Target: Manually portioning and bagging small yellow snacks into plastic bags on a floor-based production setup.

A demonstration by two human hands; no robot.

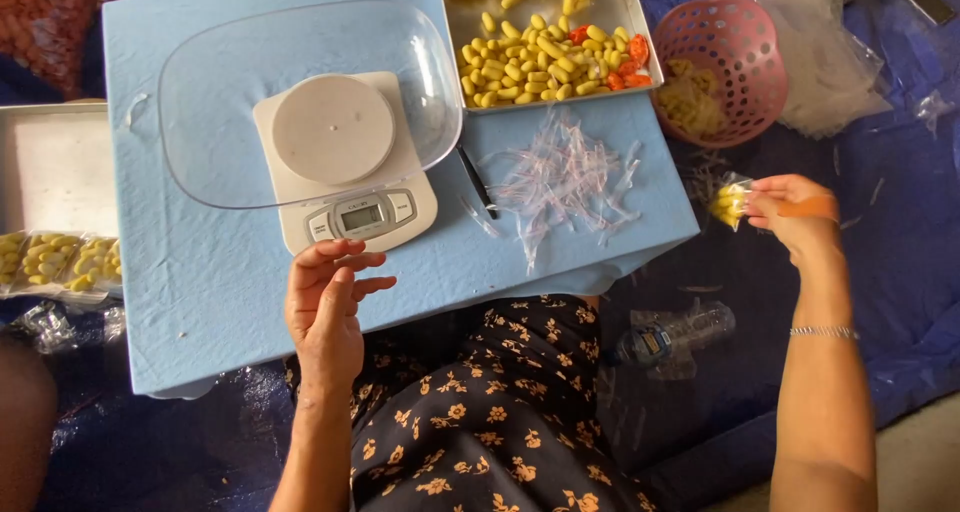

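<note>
Now hands apart: L hand (325, 307) open nr scale (345, 162), R hand (795, 212) pinching small snack bag (730, 202).

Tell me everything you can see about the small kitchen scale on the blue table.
The kitchen scale is white, seemingly plastic, with a round weighing plate on top and a small grey display flanked by buttons on its front edge. It stands flat on the blue table, front toward the person. A large clear plastic bowl rests on its plate and overhangs it on all sides; the bowl looks empty. The left hand hovers just in front of the display, apparently not touching it.
</note>
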